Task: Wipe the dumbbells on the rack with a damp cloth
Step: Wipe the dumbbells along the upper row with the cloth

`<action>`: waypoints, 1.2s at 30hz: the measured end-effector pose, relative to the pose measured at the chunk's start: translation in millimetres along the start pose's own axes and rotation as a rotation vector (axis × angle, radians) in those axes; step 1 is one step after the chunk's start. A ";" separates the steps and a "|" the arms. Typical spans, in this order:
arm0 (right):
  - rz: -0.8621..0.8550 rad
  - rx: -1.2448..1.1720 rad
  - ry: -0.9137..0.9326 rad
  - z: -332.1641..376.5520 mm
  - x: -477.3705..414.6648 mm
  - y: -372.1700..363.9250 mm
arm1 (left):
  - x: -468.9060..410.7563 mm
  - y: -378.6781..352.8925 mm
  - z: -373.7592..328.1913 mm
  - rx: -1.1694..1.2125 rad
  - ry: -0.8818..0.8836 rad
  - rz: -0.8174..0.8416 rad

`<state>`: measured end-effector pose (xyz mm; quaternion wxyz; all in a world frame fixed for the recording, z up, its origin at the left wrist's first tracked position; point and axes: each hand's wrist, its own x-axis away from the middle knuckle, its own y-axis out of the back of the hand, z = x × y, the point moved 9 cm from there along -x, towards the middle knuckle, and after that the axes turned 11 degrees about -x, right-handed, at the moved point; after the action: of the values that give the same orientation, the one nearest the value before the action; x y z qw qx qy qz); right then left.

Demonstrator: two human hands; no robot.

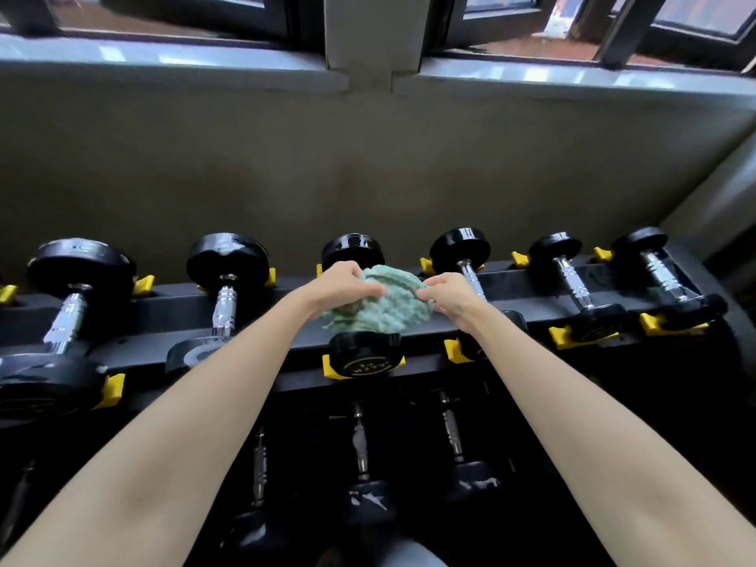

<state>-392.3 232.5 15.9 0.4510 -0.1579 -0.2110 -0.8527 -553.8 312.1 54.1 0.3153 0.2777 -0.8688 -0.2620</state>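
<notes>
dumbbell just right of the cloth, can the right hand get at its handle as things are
Probably yes. The right hand grips the cloth right beside that dumbbell's chrome handle, with nothing between them; the left hand holds the cloth too.

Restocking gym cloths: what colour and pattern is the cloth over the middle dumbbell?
The cloth is pale green and white in wavy stripes, clearest in the head view.

A gym's free-weights area: black dumbbells (227, 296) with chrome handles lay along a dark two-tier rack (163, 308), largest at its left end, heads seated in yellow cradles (560, 337). What appeared to be more weights (360, 444) sat dimly on the lower tier. The rack stood against a plain wall (368, 157) beneath dark-framed windows (495, 18).
</notes>
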 end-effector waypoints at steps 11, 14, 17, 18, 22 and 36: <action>-0.338 0.102 -0.070 -30.7 -101.5 15.8 | -82.9 -32.2 -4.6 -0.137 -0.056 0.196; -0.279 -0.320 -0.183 -50.9 -129.1 -5.7 | -105.4 -48.6 -3.1 -0.126 -0.028 0.300; -0.167 -0.839 -0.341 -57.5 -144.8 -33.5 | -126.1 -48.3 2.0 -0.160 0.017 0.210; -0.112 -0.983 -0.395 -56.0 -146.9 -44.6 | -130.4 -48.4 4.9 -0.161 0.032 0.183; 0.027 -0.866 -0.302 -38.5 -156.2 -72.9 | -138.8 -50.4 25.2 -0.106 0.087 0.167; -0.045 -0.581 0.066 -3.2 -135.2 -84.1 | -99.5 32.3 58.2 0.307 0.081 -0.245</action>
<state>-389.4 368.3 -67.2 0.3745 -0.2478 0.0535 -0.8919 -540.1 415.8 -4.1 0.2698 0.4363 -0.8450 -0.1514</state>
